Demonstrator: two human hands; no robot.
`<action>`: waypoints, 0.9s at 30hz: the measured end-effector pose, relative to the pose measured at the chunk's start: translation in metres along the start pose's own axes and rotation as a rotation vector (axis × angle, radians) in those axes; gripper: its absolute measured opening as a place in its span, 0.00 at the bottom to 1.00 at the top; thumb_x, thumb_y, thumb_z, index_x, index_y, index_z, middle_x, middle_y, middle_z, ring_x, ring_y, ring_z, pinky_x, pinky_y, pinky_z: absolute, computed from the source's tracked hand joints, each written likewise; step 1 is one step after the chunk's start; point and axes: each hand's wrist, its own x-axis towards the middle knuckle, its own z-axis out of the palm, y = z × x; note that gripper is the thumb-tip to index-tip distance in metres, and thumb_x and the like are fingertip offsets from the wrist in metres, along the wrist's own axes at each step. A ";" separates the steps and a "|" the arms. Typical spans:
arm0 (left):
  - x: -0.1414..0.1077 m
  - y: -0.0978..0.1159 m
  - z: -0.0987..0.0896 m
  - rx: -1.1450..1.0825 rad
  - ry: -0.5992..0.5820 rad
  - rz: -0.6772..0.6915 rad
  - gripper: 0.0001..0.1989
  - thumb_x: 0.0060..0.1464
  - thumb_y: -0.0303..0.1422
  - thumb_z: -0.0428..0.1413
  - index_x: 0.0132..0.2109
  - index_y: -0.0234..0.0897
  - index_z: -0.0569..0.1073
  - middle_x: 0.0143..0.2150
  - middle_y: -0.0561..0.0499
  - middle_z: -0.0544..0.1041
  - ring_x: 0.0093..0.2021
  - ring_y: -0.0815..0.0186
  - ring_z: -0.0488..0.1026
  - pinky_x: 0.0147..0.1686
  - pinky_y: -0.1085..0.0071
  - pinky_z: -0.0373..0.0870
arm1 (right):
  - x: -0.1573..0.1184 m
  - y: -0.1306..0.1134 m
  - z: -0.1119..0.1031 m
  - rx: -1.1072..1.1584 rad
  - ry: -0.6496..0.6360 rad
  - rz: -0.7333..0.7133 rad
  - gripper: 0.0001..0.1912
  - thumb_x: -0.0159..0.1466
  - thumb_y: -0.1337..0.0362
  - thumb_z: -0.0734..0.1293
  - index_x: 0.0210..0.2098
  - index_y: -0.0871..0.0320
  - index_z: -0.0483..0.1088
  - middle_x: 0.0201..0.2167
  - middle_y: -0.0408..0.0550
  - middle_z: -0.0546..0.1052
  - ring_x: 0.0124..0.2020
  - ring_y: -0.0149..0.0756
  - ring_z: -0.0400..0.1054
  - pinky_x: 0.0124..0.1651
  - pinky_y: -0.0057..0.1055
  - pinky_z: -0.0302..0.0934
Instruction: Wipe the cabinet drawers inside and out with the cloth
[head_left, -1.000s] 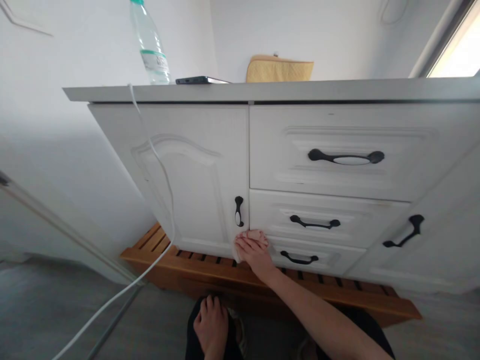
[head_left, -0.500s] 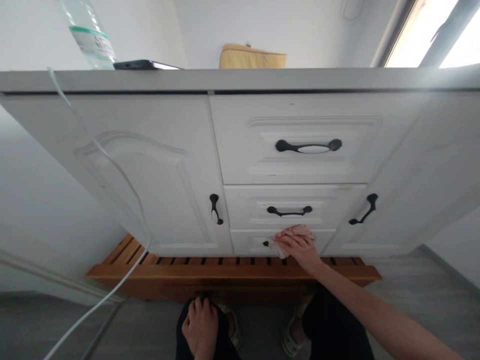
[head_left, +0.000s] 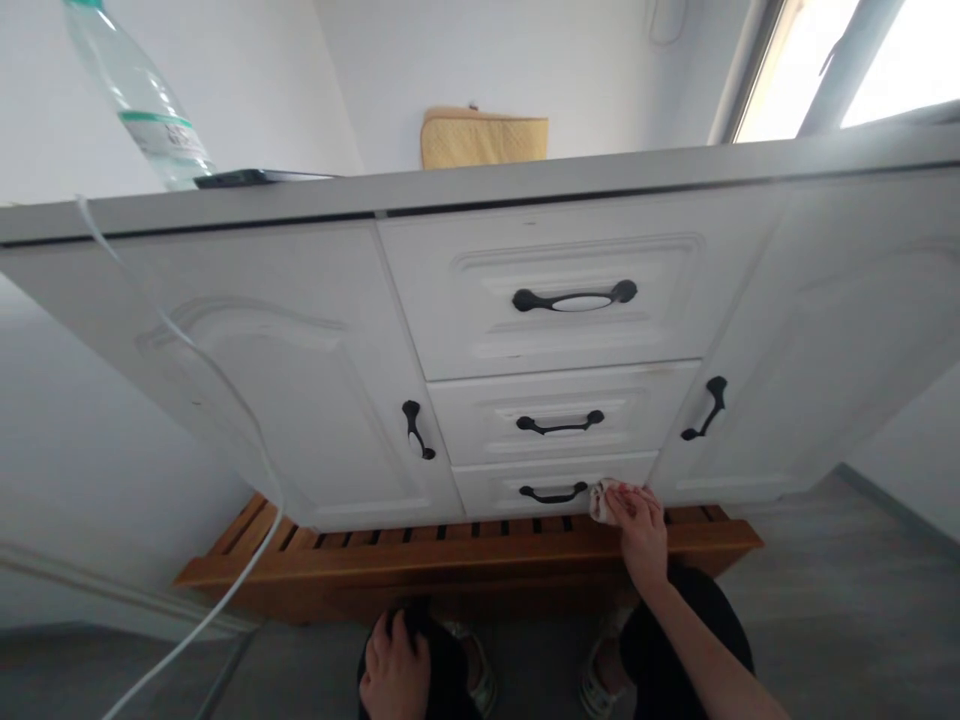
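My right hand (head_left: pixel 642 535) is closed on a bunched white and red cloth (head_left: pixel 602 502). It presses the cloth against the right end of the white bottom drawer (head_left: pixel 487 487), just right of that drawer's dark handle (head_left: pixel 553 494). Part of the cloth is hidden under my fingers. My left hand (head_left: pixel 396 672) lies over my left knee, fingers a little apart, with nothing in it. Above the cloth are the middle drawer (head_left: pixel 480 420) and the top drawer (head_left: pixel 457 330), both closed, each with a dark handle.
A slatted wooden bench (head_left: pixel 360 565) runs along the cabinet's foot. On the cabinet top (head_left: pixel 300 195) stand a plastic bottle (head_left: pixel 142 105) and a phone (head_left: pixel 240 178). A white cable (head_left: pixel 247 415) hangs down the left door (head_left: pixel 300 400). A woven yellow item (head_left: pixel 484 140) shows behind.
My right hand has slid the cloth rightward along the bottom drawer, baring its handle. The view has tilted and shifted slightly. My left hand stays on the knee.
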 end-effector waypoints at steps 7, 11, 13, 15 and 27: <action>-0.001 -0.011 -0.006 -0.016 -0.015 -0.207 0.24 0.67 0.43 0.41 0.60 0.37 0.69 0.58 0.39 0.72 0.56 0.53 0.71 0.38 0.63 0.69 | -0.043 -0.046 -0.001 0.287 -0.358 0.177 0.28 0.57 0.74 0.60 0.47 0.44 0.81 0.43 0.51 0.79 0.41 0.44 0.71 0.45 0.41 0.70; -0.001 -0.003 -0.010 0.043 -0.067 -0.169 0.23 0.67 0.41 0.42 0.61 0.36 0.69 0.56 0.39 0.73 0.55 0.54 0.71 0.36 0.65 0.67 | -0.028 -0.112 -0.018 0.703 -0.542 0.157 0.30 0.53 0.74 0.57 0.47 0.46 0.81 0.43 0.50 0.78 0.45 0.43 0.74 0.50 0.42 0.71; -0.001 0.000 -0.012 0.073 -0.067 -0.127 0.23 0.67 0.40 0.42 0.61 0.36 0.68 0.57 0.39 0.72 0.56 0.54 0.70 0.36 0.66 0.66 | -0.003 -0.148 -0.023 0.721 -0.335 0.163 0.30 0.55 0.74 0.57 0.50 0.46 0.79 0.49 0.50 0.76 0.50 0.45 0.71 0.54 0.45 0.69; 0.000 0.002 -0.014 0.086 -0.061 -0.101 0.23 0.67 0.39 0.42 0.62 0.35 0.69 0.57 0.38 0.72 0.56 0.54 0.70 0.37 0.66 0.66 | 0.030 -0.177 -0.020 0.663 -0.081 0.111 0.27 0.59 0.74 0.58 0.50 0.47 0.79 0.52 0.52 0.73 0.54 0.47 0.68 0.57 0.49 0.66; 0.008 0.007 -0.013 0.097 -0.051 -0.080 0.22 0.65 0.38 0.47 0.60 0.36 0.72 0.57 0.38 0.72 0.56 0.53 0.70 0.39 0.63 0.67 | 0.072 -0.249 0.086 0.227 0.110 -0.123 0.22 0.69 0.68 0.66 0.56 0.36 0.75 0.43 0.47 0.77 0.45 0.43 0.62 0.56 0.46 0.53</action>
